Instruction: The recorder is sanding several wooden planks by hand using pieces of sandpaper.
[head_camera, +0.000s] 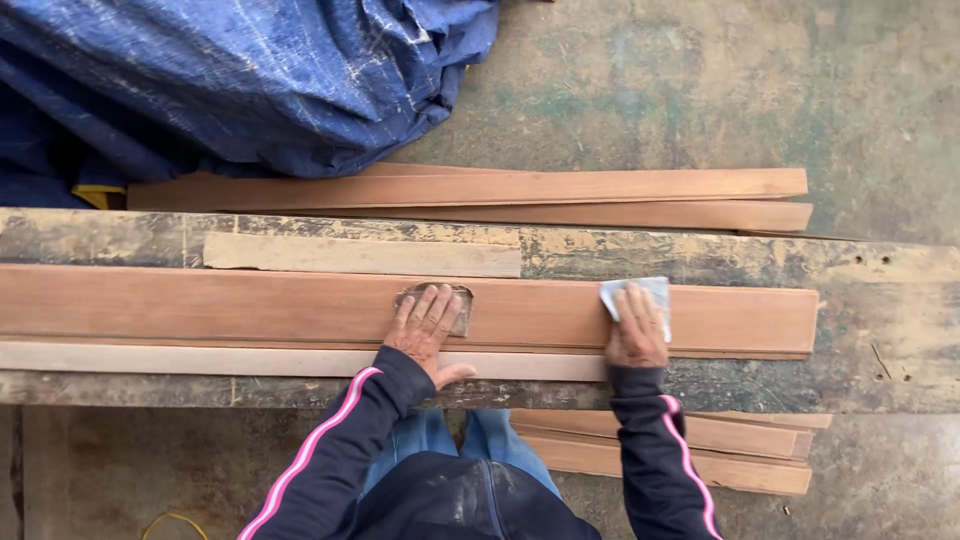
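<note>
Worn wooden workbench (900, 300) over a concrete floor, seen from above, with a long reddish board (250, 305) lying left to right along it.

Left hand (428, 325) lies flat, fingers spread, pinning the board at mid-length; right hand (636, 330) presses pale sandpaper (640, 292) on the board, nearer its right end, by the near edge.

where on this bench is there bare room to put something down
Free: the worn bench top right of the reddish plank, and the back strip right of the pale short slat. The plank's far left stretch is also bare. Crowded: mid-plank, where the left hand presses a small block and the right hand presses sandpaper; the front edge carries a thin pale strip.
</note>
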